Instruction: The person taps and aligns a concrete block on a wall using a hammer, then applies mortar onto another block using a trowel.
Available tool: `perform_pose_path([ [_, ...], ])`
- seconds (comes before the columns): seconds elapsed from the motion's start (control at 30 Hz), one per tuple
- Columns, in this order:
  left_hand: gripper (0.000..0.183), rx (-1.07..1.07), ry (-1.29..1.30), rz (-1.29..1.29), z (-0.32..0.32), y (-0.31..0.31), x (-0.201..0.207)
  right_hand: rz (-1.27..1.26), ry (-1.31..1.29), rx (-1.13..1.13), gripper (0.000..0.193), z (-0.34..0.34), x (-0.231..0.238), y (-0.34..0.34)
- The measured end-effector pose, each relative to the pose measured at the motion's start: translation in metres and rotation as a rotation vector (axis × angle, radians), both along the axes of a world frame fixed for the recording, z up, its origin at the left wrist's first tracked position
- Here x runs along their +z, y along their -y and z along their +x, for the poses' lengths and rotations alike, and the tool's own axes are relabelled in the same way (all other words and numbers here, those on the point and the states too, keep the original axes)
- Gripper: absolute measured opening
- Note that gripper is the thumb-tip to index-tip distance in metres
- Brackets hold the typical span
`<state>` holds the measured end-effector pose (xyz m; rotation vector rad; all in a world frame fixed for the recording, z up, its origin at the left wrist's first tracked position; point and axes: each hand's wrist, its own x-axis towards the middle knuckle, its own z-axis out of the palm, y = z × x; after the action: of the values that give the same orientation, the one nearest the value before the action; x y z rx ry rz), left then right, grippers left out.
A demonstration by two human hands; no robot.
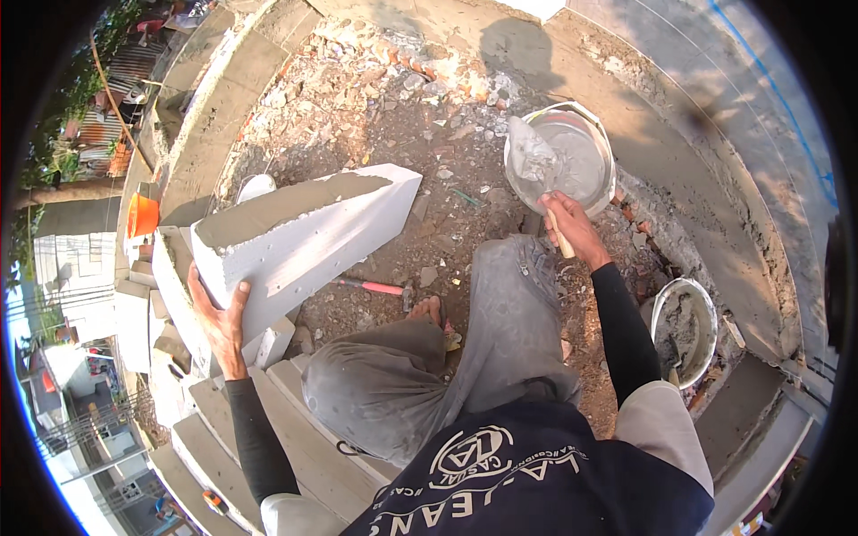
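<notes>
My left hand [219,323] grips the near end of a large white lightweight block [308,241], its thumb pressed on the long face. Grey mortar [286,205] covers most of the block's upper narrow side, and the far corner shows bare white. Closed round a wooden handle, my right hand [581,237] holds a trowel [534,156] over a white bucket [610,161]. Wet grey mortar coats the trowel blade, and more of it fills the bucket. The block's underside is hidden.
Stacked blocks [201,420] stand at my left. A hammer [382,287] with a pink grip lies on the rubble ground [429,219] by my foot. A second bucket [709,308] with mortar stands at the right, near a low wall [742,214]. An orange bucket [143,216] sits far left.
</notes>
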<state>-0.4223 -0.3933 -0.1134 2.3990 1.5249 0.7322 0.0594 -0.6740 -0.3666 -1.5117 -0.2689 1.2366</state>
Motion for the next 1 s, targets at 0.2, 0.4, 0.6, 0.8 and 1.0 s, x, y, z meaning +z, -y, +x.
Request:
perform_pose_path([
  [0.2,0.105,0.017,0.077,-0.032,-0.013,0.003,-0.007,0.100,0.561,0.155,0.047,-0.062,-0.037,-0.125],
  [0.4,0.105,0.001,0.078,-0.022,-0.025,0.008,-0.012,0.215,1.006,0.258,0.029,-0.118,-0.097,-0.197],
  [0.6,0.108,0.049,0.137,-0.059,-0.040,0.011,-0.020,0.359,1.016,0.421,0.034,-0.114,-0.100,-0.157],
  [0.8,0.112,0.064,0.131,-0.061,-0.044,0.014,-0.023,0.199,1.056,0.317,0.039,-0.096,-0.109,-0.217],
  [1.0,0.117,0.101,0.080,-0.038,-0.051,0.018,-0.023,0.102,1.081,0.502,0.039,-0.124,-0.127,-0.189],
])
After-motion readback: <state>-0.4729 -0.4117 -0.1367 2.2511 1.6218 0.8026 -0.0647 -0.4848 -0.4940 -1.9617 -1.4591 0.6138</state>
